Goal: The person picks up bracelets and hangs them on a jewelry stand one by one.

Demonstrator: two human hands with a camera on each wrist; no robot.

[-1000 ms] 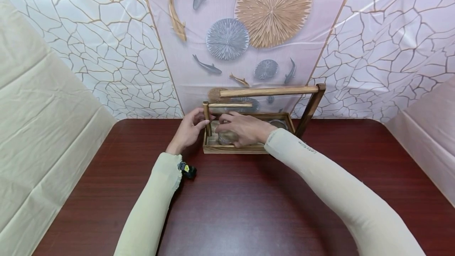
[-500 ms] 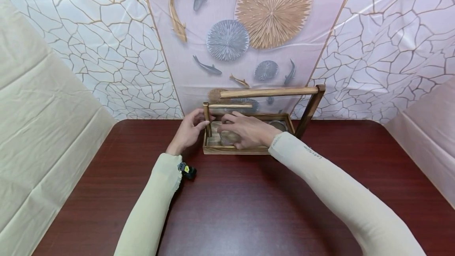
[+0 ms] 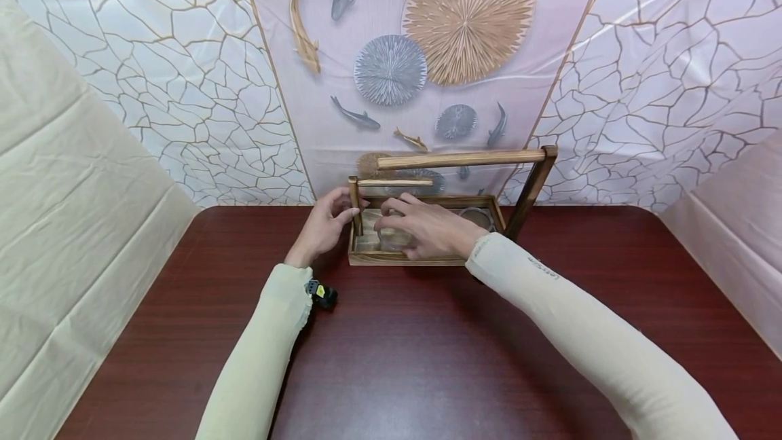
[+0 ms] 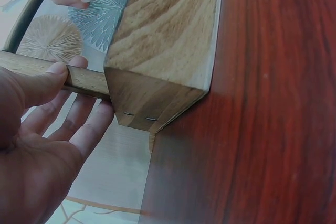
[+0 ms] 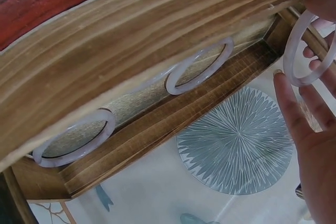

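- Long brown rectangular wooden tray (image 3: 403,260): axis left-right.
- Right hand (image 3: 430,226): thumb and fingers part-closed, pinches translucent pale ring (image 5: 290,56).
- Left hand (image 3: 324,226): grips slim brown wooden post (image 3: 356,204), left end.
- Ring: over left end, just right of post.

A booth-like corner screened with cloth; whether it belongs to a home, studio or workshop cannot be told. A glossy white-and-pink backdrop (image 3: 391,70), printed with gold cracks, koi and fan-like discs, rises behind the back edge of a dark red wood-grain table (image 3: 391,358) with rounded far corners. Creased cream cloth (image 3: 67,223) flanks its left edge, pale pinkish cloth (image 3: 739,236) its right.
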